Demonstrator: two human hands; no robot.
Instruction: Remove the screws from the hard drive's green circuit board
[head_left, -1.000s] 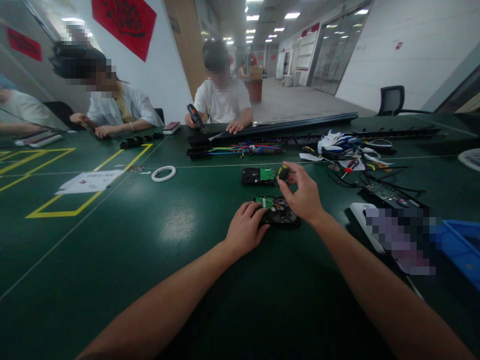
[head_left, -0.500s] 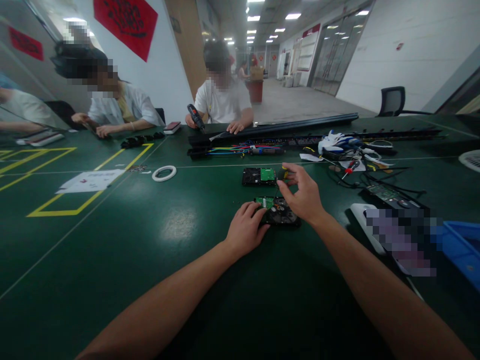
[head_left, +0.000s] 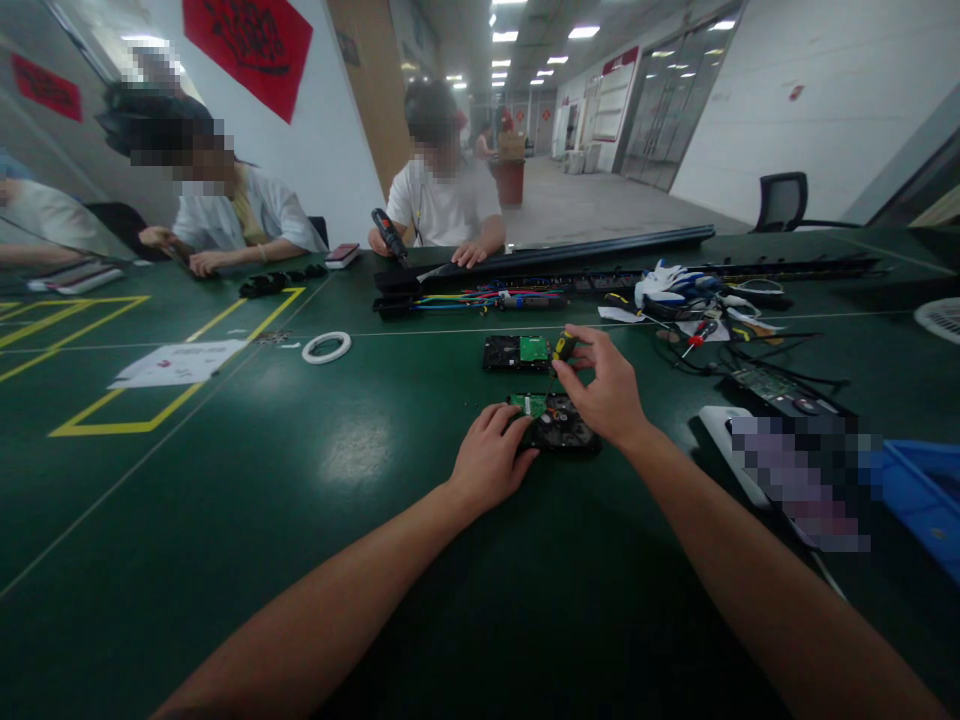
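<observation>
My left hand (head_left: 491, 452) rests at the left end of a black hard drive (head_left: 574, 430), with its fingers curled over the edge and gripping it. The drive lies flat, its green circuit board (head_left: 529, 404) partly covered by my fingers. Between the thumb and fingers of my right hand (head_left: 606, 388) is a small yellow and black screwdriver (head_left: 564, 346). Its thin shaft points down at the drive near the board; whether the tip touches a screw is too small to tell. A second hard drive (head_left: 504, 352) with a green board lies just behind.
Long black rails with coloured wires (head_left: 480, 300) span the back. At right are gloves (head_left: 664, 287), a red-handled screwdriver (head_left: 701, 336), a loose circuit board (head_left: 780, 385), a phone (head_left: 806, 480) and a blue bin (head_left: 919, 500). A white ring (head_left: 327, 348) lies left. Across the table, a person holds a power screwdriver (head_left: 388, 236).
The screwdriver has turned in my right hand, and more of its yellow handle shows. My left hand and the hard drive stay in place.
</observation>
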